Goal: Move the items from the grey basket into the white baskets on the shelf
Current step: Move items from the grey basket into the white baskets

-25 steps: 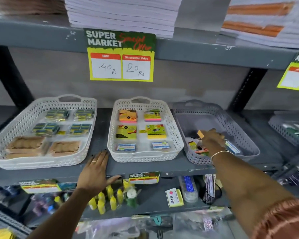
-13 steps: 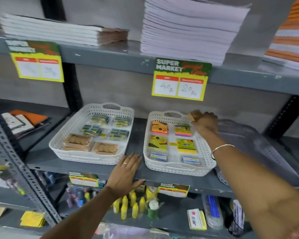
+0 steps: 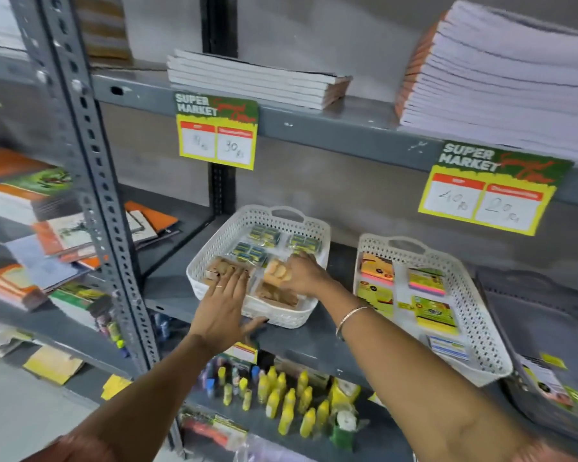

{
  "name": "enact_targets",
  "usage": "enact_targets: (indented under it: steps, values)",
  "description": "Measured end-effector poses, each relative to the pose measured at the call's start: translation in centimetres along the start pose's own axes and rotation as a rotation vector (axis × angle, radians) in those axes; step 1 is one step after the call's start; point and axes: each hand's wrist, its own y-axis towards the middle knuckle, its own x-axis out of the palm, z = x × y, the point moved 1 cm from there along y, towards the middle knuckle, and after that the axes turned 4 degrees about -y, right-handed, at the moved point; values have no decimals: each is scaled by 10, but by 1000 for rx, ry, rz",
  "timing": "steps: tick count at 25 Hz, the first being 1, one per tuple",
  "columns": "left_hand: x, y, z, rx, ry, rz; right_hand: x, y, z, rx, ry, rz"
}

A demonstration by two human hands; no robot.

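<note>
Your right hand [image 3: 302, 273] is over the left white basket [image 3: 211, 258], fingers closed on a tan packet [image 3: 277, 272] held just above the basket's right front section. Below it, another tan packet [image 3: 276, 294] lies flat on the basket floor. Your left hand [image 3: 222, 306] is spread wide and flat, palm down, across the basket's front rim; its fingertips [image 3: 236, 275] touch a third tan packet [image 3: 219, 269] at front left. Behind these, 4 packs of green-and-blue items [image 3: 264, 243] fill the back half. The second white basket [image 3: 474, 308] sits just to the right on the same grey shelf [image 3: 317, 338], holding yellow, orange and pink pads in 2 columns. The grey basket [image 3: 544, 345] stands at far right, touching or nearly touching that basket; a few packets [image 3: 544, 383] lie at its near end. 2 price tags [image 3: 218, 133] hang from the shelf above.
</note>
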Motion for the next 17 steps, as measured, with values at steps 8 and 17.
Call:
enact_targets:
  steps: [8, 17]
  values:
    - [-3, -3, 1, 9, -9, 8, 21, 2, -9, -25, -128, -91]
    - [-11, 12, 65, 120, -96, 80, -36, -37, 56, 148, 29, 276]
